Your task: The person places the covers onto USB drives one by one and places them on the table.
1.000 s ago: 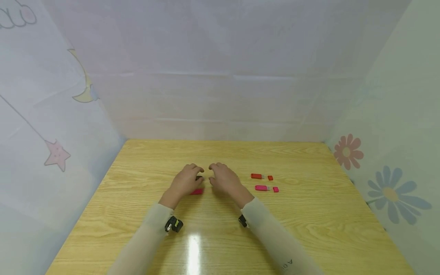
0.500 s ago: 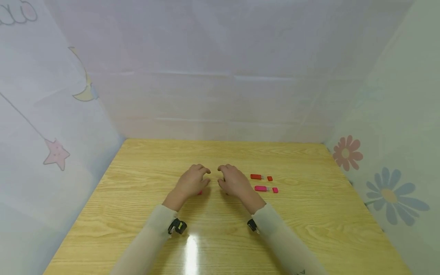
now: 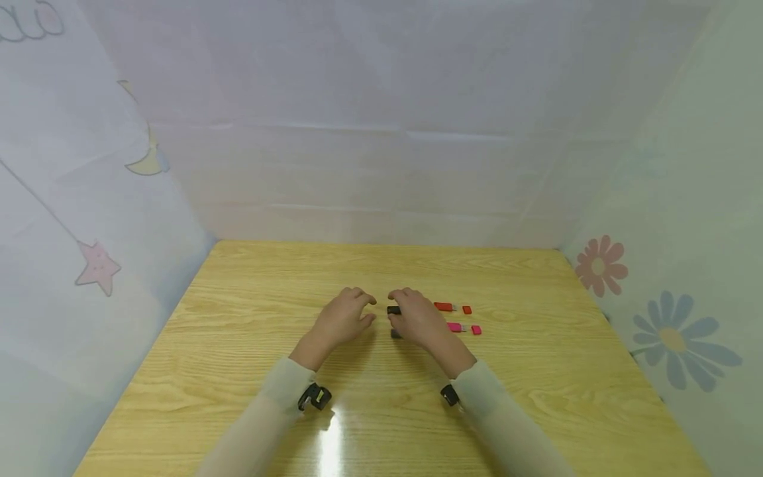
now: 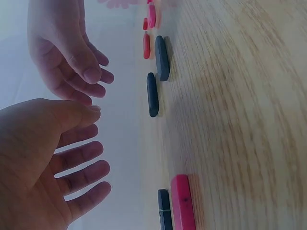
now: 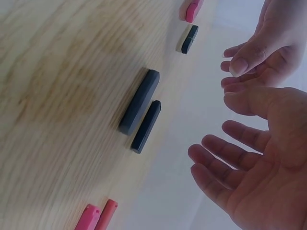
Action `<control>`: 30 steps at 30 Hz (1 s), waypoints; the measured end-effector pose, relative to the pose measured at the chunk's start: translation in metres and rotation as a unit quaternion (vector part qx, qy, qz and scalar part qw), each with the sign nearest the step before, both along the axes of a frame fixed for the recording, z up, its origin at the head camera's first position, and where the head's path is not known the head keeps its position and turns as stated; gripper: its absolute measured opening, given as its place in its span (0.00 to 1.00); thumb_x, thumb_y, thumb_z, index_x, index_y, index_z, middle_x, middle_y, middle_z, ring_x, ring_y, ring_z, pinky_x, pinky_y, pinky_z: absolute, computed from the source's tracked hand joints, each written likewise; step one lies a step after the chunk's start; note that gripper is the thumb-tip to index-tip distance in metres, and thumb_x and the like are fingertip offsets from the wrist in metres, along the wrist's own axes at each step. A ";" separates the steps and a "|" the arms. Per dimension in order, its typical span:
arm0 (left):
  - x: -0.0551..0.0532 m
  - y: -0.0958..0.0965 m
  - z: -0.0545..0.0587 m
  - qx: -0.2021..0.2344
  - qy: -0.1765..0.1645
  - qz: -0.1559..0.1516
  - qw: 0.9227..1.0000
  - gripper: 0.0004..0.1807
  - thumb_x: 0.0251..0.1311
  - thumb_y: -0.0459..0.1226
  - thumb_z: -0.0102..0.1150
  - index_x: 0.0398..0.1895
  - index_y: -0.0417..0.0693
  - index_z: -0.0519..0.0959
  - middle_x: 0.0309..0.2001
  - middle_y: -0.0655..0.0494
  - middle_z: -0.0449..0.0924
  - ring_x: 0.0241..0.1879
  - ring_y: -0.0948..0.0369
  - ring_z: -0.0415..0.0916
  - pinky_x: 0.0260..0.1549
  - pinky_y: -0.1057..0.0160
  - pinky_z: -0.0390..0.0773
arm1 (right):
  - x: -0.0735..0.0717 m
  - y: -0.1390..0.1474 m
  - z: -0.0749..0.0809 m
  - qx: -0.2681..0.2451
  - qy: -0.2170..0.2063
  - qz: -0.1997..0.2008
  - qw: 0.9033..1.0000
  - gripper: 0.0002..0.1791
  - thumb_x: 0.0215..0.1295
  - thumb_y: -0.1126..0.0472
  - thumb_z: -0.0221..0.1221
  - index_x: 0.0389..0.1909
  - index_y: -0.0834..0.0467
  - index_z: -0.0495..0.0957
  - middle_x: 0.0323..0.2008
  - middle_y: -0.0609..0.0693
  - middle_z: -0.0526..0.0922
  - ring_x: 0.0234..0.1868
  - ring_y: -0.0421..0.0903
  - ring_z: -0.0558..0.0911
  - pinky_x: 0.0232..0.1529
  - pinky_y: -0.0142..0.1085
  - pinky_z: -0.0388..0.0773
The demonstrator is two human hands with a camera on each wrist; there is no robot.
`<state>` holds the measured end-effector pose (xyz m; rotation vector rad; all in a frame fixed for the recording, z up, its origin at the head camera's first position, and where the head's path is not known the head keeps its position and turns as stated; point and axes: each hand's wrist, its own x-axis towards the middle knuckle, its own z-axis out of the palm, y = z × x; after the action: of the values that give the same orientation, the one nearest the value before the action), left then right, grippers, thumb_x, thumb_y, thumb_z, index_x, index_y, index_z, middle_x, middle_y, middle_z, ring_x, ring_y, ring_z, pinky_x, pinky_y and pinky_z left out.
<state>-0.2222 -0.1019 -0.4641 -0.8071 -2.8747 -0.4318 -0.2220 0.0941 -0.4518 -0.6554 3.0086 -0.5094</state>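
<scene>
Left hand (image 3: pixel 340 320) and right hand (image 3: pixel 420 320) hover farther right now, both relaxed, empty. Step: positioning, apparently; next likely calls for pinching a dark stick (image 5: pixel 139 102) (USB drive, probably).

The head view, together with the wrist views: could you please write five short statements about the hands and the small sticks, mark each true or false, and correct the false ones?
1. In the head view, the right hand partly covers two dark sticks. True.
2. That hand grips one of them. False: it holds nothing, and both lie on the table.
3. The left hand holds nothing. True.
4. The red stick wears the red cap. False: they lie apart.
5. The pink cap lies nearer the person than the red cap. True.
</scene>
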 end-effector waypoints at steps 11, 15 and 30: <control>0.002 0.008 0.000 -0.002 0.011 -0.010 1.000 0.17 0.63 0.44 0.63 0.52 0.48 0.81 0.50 0.53 0.78 0.50 0.55 0.74 0.46 0.60 0.78 | 0.005 0.017 0.001 -0.026 -0.028 -0.017 0.999 0.23 0.66 0.56 0.62 0.60 0.58 0.73 0.58 0.56 0.75 0.59 0.55 0.73 0.54 0.49 0.75; 0.003 0.014 0.001 0.003 0.001 -0.016 1.000 0.18 0.63 0.44 0.63 0.53 0.47 0.80 0.50 0.53 0.78 0.49 0.55 0.74 0.47 0.60 0.77 | 0.007 0.023 0.000 -0.030 -0.030 -0.024 0.999 0.23 0.66 0.56 0.61 0.60 0.58 0.73 0.59 0.56 0.74 0.60 0.55 0.73 0.54 0.50 0.74; 0.007 0.039 0.001 -0.014 -0.019 -0.034 0.999 0.20 0.65 0.49 0.61 0.55 0.50 0.80 0.53 0.55 0.78 0.53 0.57 0.74 0.49 0.59 0.77 | 0.017 0.052 -0.002 -0.026 -0.035 -0.040 0.998 0.25 0.67 0.55 0.61 0.62 0.60 0.71 0.60 0.58 0.73 0.60 0.58 0.72 0.55 0.53 0.73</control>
<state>-0.2151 -0.0626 -0.4630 -0.9120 -2.9004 -0.4203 -0.2054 0.1459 -0.4541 -0.5102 2.9738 -0.6020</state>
